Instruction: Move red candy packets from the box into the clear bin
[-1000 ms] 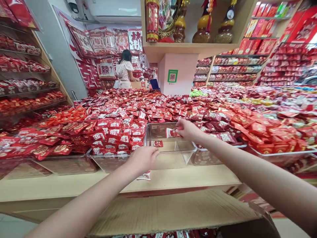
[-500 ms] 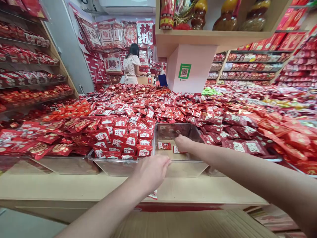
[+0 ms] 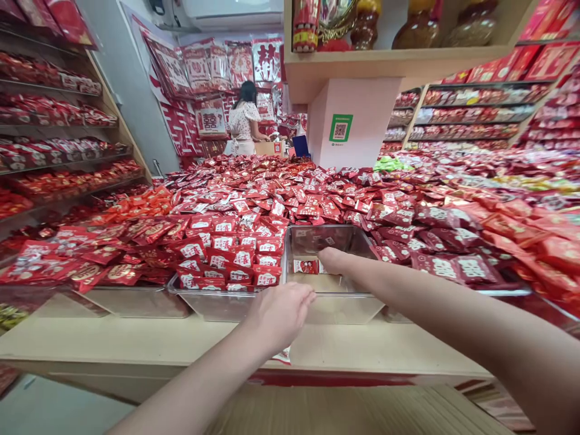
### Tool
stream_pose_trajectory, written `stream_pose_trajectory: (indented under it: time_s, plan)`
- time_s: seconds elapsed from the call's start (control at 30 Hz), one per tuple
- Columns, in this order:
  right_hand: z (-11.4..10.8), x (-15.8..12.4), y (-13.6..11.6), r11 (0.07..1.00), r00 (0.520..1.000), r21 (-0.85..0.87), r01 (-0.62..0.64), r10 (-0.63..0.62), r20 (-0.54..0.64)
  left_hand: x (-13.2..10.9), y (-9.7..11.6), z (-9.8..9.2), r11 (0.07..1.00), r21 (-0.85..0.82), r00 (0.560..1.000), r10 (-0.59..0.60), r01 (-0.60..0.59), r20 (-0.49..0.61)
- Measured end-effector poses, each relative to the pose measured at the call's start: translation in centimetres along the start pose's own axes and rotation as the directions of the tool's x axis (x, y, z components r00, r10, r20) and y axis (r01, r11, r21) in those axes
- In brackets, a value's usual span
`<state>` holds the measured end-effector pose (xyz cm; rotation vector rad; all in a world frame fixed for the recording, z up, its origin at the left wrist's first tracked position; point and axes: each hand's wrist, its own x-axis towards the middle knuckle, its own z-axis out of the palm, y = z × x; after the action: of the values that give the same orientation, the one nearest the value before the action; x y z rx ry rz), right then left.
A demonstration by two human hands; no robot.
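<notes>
My right hand reaches into a clear plastic bin, fingers closed at a small red-and-white candy packet mostly hidden behind them. To its left, another candy packet lies flat on the bin floor. In front of the bin's near rim, my left hand is closed in a loose fist, back of the hand upward. The end of a red-and-white candy packet sticks out below that fist; the grip itself is hidden.
Left of the bin stands a bin packed with upright red packets. Dark red packets are heaped on the right. A wooden shelf overhangs the display. A person stands at the back. Cardboard is nearest me.
The view has shifted slightly, moving the scene a little rightward. My right hand has moved slightly within the bin and now covers more of the packet at its fingers. My left hand stays closed.
</notes>
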<state>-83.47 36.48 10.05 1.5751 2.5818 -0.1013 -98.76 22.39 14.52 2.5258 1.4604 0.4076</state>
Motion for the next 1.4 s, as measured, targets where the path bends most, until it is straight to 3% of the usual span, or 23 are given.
stream_pose_trajectory:
  time_s: [0.1,0.17,0.27,0.3,0.37,0.43,0.5,0.53,0.6,0.67,0.73,0.93,1.07,1.13,1.3,1.4]
  plan:
    - [-2.0,-1.2,-0.1,1.000,0.999,0.011,-0.001,0.002,-0.041,0.0,-0.2,0.2,0.999,-0.032,0.999,0.011,-0.012,-0.031]
    - [-3.8,-3.2,-0.6,0.999,0.990,0.037,0.014,-0.008,-0.143,-0.1,-0.1,0.1,0.998,-0.055,0.998,0.021,-0.023,-0.051]
    - [-5.9,-8.3,-2.2,0.921,0.930,0.360,0.150,-0.007,-0.368,-0.4,0.7,-0.9,0.994,-0.104,0.994,0.023,-0.034,-0.106]
    - [-6.3,-10.3,-2.9,0.819,0.918,0.531,0.217,0.015,-0.397,-0.4,1.2,-1.4,0.988,-0.155,0.987,-0.002,-0.023,-0.158]
    - [-6.6,-13.7,-4.5,0.522,0.945,0.811,0.265,0.028,-0.327,-0.2,2.4,-2.6,0.950,-0.311,0.945,-0.094,-0.009,-0.314]
    - [-6.5,-16.0,-6.0,0.276,0.980,0.941,0.196,-0.029,-0.196,0.3,3.7,-3.7,0.880,-0.473,0.864,-0.204,-0.044,-0.461]
    - [-6.2,-16.7,-6.8,0.101,0.987,0.982,0.160,-0.039,-0.157,1.2,4.7,-4.3,0.806,-0.581,0.811,-0.266,-0.109,-0.521]
    - [-6.0,-16.7,-6.9,0.034,0.984,0.984,0.176,-0.011,-0.176,1.5,5.0,-4.3,0.758,-0.637,0.808,-0.282,-0.143,-0.517]
    - [-5.7,-16.1,-6.5,-0.044,0.971,0.971,0.233,0.066,-0.230,2.1,5.0,-4.1,0.622,-0.760,0.845,-0.291,-0.189,-0.449]
    - [-5.4,-15.4,-5.7,-0.050,0.960,0.963,0.263,0.118,-0.256,2.4,4.4,-3.5,0.500,-0.844,0.897,-0.256,-0.195,-0.360]
    - [-5.1,-15.0,-4.7,-0.029,0.960,0.966,0.258,0.123,-0.253,2.4,3.6,-2.7,0.448,-0.877,0.929,-0.222,-0.173,-0.296]
    - [-4.3,-14.5,-3.9,0.098,0.930,0.939,0.328,0.143,-0.340,2.2,2.8,-1.3,0.416,-0.897,0.936,-0.232,-0.152,-0.266]
    - [-4.3,-14.4,-3.8,-0.020,0.917,0.943,0.331,0.242,-0.317,2.1,3.6,-1.4,0.424,-0.895,0.963,-0.153,-0.141,-0.224]
    - [-4.4,-14.3,-3.4,-0.003,0.921,0.946,0.324,0.229,-0.315,2.2,3.5,-1.4,0.466,-0.877,0.976,-0.112,-0.117,-0.189]
    - [-4.6,-13.8,-2.3,0.208,0.857,0.875,0.437,0.200,-0.475,2.6,2.3,-1.0,0.650,-0.754,0.981,-0.065,-0.098,-0.184]
    - [-4.5,-13.6,-1.8,0.499,0.818,0.778,0.381,0.210,-0.536,2.4,1.9,-1.1,0.790,-0.609,0.970,-0.093,-0.066,-0.226]
